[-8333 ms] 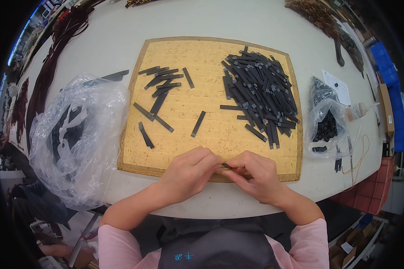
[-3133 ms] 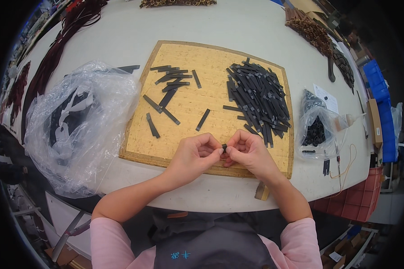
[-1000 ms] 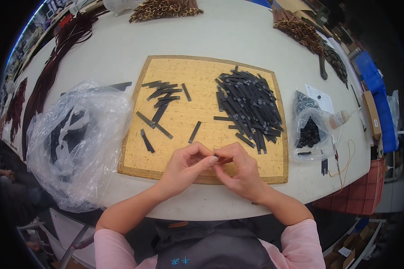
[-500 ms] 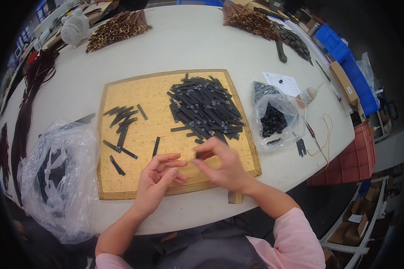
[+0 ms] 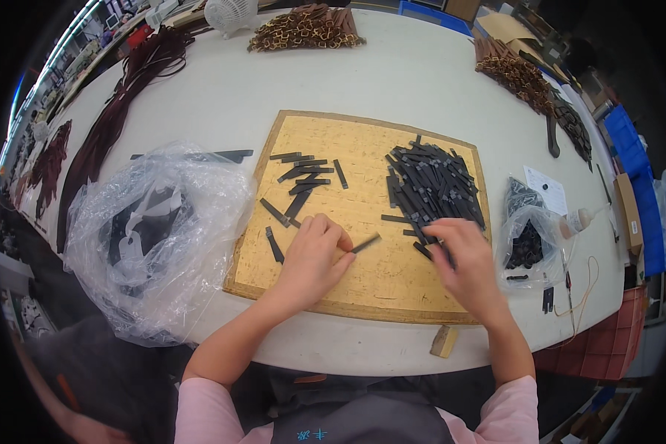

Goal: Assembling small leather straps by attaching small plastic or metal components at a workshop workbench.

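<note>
My left hand [image 5: 315,255] is closed over the front middle of a tan board [image 5: 362,292], pinching one short black strip [image 5: 367,243] whose far end sticks out past the thumb to the right. At the near edge of a heap of black strips [image 5: 433,181], my right hand [image 5: 466,263] has its fingers curled and thumb bent in. Something dark shows between those fingers, but I cannot make out what. On the board's left part lies a loose group of black strips [image 5: 303,174], with a few more close by my left hand.
Left of the board sits a large clear plastic bag [image 5: 163,274] with dark contents. On the right are a bag of small black loops [image 5: 525,248], a glue bottle [image 5: 576,220] and a paper sheet [image 5: 546,189]. Bundles of brown straps with metal buckles [image 5: 303,33] lie at the back.
My left hand, open before, now pinches a strip. My right hand has moved right, away from the left, to the heap. The whole view has swung left.
</note>
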Motion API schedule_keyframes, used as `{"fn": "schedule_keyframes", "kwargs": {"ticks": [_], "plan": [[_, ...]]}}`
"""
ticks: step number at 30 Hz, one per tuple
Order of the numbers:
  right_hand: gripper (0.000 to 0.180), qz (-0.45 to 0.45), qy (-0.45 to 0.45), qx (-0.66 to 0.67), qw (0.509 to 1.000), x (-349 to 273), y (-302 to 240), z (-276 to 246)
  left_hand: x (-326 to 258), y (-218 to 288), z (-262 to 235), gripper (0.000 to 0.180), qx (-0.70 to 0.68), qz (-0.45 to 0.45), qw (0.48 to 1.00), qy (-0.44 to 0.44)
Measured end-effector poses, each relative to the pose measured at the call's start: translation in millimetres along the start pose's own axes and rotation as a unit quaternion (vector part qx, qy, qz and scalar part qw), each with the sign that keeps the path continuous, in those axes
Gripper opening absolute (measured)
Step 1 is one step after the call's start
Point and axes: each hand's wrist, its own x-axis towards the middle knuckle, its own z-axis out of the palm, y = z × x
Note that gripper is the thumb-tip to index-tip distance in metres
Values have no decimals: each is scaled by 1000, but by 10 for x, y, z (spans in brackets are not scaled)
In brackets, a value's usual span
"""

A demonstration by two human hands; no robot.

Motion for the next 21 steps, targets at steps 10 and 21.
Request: {"fn": "schedule_keyframes", "kwargs": {"ticks": [10, 21], "plan": [[17, -60, -103, 54, 991, 218, -202, 647, -24, 58, 53, 13, -55, 4, 998, -33], [13, 21, -18, 250, 968, 41, -231, 204, -44, 174, -76, 16, -556, -194, 793, -156]]}}
